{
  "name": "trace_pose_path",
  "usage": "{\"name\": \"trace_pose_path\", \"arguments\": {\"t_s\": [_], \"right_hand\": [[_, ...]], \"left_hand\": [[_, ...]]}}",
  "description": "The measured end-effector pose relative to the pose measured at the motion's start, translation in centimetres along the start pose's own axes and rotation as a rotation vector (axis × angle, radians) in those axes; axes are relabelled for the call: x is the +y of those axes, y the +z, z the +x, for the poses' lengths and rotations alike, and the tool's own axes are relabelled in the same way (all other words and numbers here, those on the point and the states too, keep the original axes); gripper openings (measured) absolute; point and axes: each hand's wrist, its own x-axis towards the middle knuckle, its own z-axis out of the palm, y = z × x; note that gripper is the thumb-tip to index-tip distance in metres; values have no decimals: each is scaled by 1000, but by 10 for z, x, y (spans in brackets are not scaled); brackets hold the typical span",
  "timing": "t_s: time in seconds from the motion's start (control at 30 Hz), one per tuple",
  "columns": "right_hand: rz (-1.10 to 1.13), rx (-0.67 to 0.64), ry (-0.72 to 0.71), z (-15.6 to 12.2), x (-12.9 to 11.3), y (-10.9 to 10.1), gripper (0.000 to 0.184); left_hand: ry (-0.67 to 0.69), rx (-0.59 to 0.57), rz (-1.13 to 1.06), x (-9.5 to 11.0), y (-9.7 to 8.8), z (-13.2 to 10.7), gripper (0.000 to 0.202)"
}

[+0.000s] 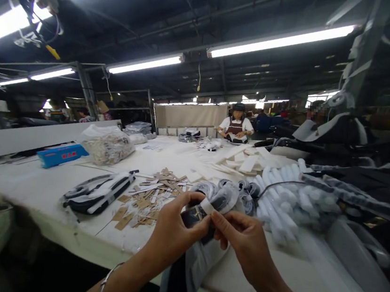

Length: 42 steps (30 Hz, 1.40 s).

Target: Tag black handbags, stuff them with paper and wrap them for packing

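Gripped from nine o'clock by the left hand (pixel 176 220), the dark bundle (pixel 190 217) sits above the table's (pixel 51 183) six-o'clock side. Likely this steadies its white band (pixel 206 206), pinched by the right hand (pixel 243 235) at four.

"What sort of place is this?"
"A factory workshop, lit by fluorescent lights (pixel 282 41) slung beneath a dark roof (pixel 149 22) crossed by beams."
"What marks it as one?"
"A long white worktable (pixel 41 184) carries scattered cardboard pieces (pixel 143 202), a heap of white strips (pixel 248 163) and a pile of pale tubes (pixel 281 199), with cords (pixel 198 88) hanging overhead. At the far side, a co-worker (pixel 236 124) in a brown apron (pixel 234 128) handles material (pixel 236 139); other people (pixel 56 114) are partly visible in the dim background."
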Motion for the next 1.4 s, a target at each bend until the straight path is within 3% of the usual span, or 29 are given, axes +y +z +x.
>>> {"name": "trace_pose_path", "arguments": {"t_s": [0.2,0.53,0.87,1.13,1.4], "right_hand": [[-106,-27,21,2,-1,-8,36],[13,-25,63,11,17,-9,29],[251,-166,21,26,44,-2,50],[148,-51,50,17,29,-2,34],[72,135,10,7,37,-12,32]], "left_hand": [[32,-26,35,-3,-2,0,27],[-42,-117,-54,-2,-7,3,26],[-101,-203,-109,1,-6,6,26],[-128,-152,-45,-3,-6,8,30],[-157,-150,-68,0,-6,5,32]]}}
